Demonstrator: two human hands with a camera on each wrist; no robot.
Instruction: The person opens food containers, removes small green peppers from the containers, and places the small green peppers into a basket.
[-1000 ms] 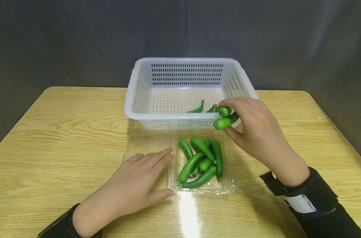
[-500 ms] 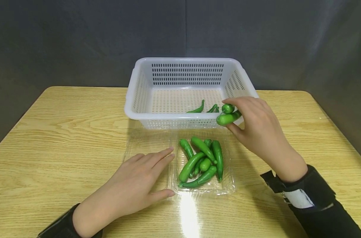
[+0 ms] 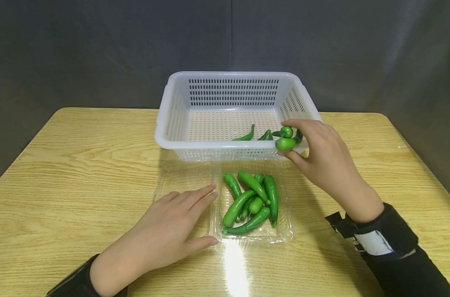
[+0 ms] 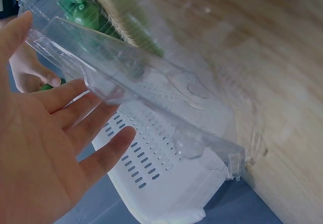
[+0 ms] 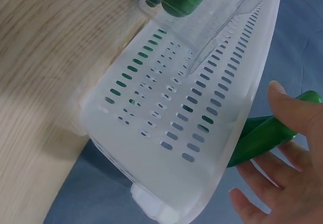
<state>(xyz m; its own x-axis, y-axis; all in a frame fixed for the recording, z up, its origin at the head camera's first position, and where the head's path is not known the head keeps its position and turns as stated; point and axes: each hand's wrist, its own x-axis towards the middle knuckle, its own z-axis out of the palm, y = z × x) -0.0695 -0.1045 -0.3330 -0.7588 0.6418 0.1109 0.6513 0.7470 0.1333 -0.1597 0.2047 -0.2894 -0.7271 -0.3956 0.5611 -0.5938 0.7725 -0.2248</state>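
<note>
Dark grey backdrop point(image 3: 117, 49) is flanking wood-grain table point(image 3: 80, 165) at back and sides; vertical seam point(image 3: 231, 37) is running down; white glare point(image 3: 235, 266) is gleaming nearside.

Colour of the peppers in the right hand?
Green; held peppers show best in the head view.

The peppers point(image 3: 238, 208) are glossy green, some darker. The basket point(image 3: 228, 145), near the far edge of the desk point(image 3: 80, 173), is white, patterned with rows of small slots. The container point(image 3: 284, 236) is clear, colourless. Yellow-brown grain streaks the desk; beyond its far edge, the backdrop point(image 3: 136, 49) is dark grey. The right wristband point(image 3: 401, 231) is black with a white patch point(image 3: 374, 242).
</note>
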